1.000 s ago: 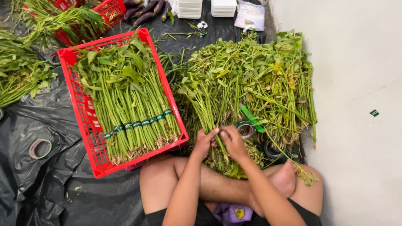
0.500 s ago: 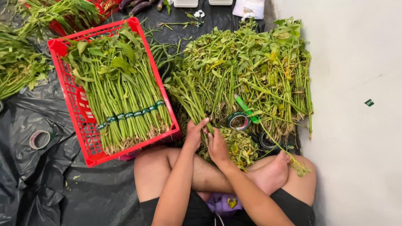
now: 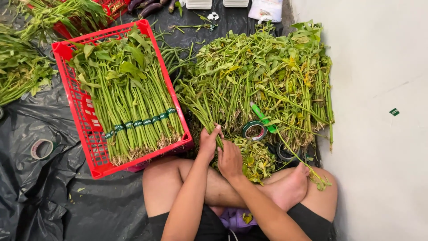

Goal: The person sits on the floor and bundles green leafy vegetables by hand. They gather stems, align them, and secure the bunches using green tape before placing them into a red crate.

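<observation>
Now the view sits a little lower and further left than half a second ago, so the red crate (image 3: 84, 129) fills more of the left side and the white trays at the top edge are nearly cut off. Both hands have kept to the same spot at the near edge of the loose pile of green stems (image 3: 263, 76), in front of the crossed legs. The left hand (image 3: 208, 143) is clenched around a small bunch of stems (image 3: 200, 111), gripping it near the cut ends, the stalks fanning up and away to the left. The right hand (image 3: 229, 159) lies just beside it, touching the same bunch lower down, fingers curled; whether it grips or only steadies I cannot tell.

Counted: one red crate close by, holding about seven tied bundles (image 3: 133, 111), each with a dark green band near the root end. A second red crate (image 3: 107, 6) shows at the top edge. One green tape dispenser with its roll (image 3: 256, 127) lies on the pile just right of the hands. One pale tape roll (image 3: 42, 148) lies apart on the black plastic sheet (image 3: 40, 196) at left. Another heap of greens (image 3: 18, 71) lies at far left. Two or three dark aubergines (image 3: 149, 8) show at the top.
</observation>
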